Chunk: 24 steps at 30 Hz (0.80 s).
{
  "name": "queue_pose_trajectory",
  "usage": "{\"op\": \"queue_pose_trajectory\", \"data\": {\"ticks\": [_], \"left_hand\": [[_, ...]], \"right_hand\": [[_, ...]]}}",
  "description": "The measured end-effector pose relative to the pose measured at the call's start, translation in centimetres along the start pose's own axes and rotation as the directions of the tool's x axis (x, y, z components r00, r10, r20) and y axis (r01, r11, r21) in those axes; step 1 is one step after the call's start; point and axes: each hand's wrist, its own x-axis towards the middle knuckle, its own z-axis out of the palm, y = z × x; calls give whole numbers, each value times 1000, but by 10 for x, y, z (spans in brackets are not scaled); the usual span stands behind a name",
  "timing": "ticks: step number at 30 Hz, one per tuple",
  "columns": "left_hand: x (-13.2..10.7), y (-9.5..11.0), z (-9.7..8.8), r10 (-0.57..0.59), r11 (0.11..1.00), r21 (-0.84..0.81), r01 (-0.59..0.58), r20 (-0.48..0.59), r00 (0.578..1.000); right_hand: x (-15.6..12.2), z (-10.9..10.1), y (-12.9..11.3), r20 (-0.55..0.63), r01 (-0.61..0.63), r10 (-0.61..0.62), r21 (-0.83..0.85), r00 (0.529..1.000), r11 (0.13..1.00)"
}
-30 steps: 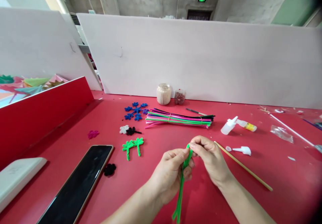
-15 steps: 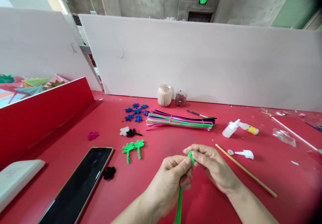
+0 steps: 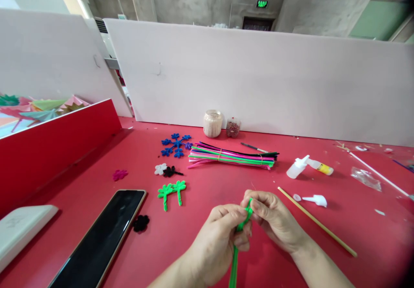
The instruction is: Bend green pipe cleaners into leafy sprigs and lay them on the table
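Observation:
Between my two hands is a green pipe cleaner, bent at its upper end, its tail hanging down toward the bottom edge. My left hand is closed round it below the bend. The thumb and forefinger of my right hand pinch the bent tip. Left of my hands lie two green pipe-cleaner flowers with twisted stems. Beyond them are a white flower, a black flower with a stem and a blue flower cluster. A banded bundle of coloured pipe cleaners lies farther back.
A phone, a black flower, a magenta flower and a white box are at left. On the right lie a wooden stick, a glue bottle and a white nozzle. Jars stand by the white partition.
My fingers have shifted slightly on the green pipe cleaner, and more of its bent part shows between them. Both hands sit a little lower and farther right. The table items look unmoved.

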Motion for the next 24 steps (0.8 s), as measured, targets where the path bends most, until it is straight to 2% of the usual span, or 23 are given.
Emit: {"op": "queue_pose_trajectory", "data": {"ticks": [8, 15, 21, 24], "left_hand": [[0, -2, 1, 29, 996, 86, -33, 48, 998], [1, 3, 1, -25, 995, 99, 16, 84, 996], [4, 6, 0, -72, 997, 17, 71, 99, 992], [5, 5, -1, -65, 998, 33, 62, 108, 992]], "right_hand": [[0, 4, -2, -21, -22, 23, 83, 1000, 996], [2, 4, -1, 15, -33, 32, 112, 999, 993], [1, 3, -3, -8, -14, 14, 38, 1000, 999], [2, 2, -3, -14, -21, 21, 31, 1000, 999]]}}
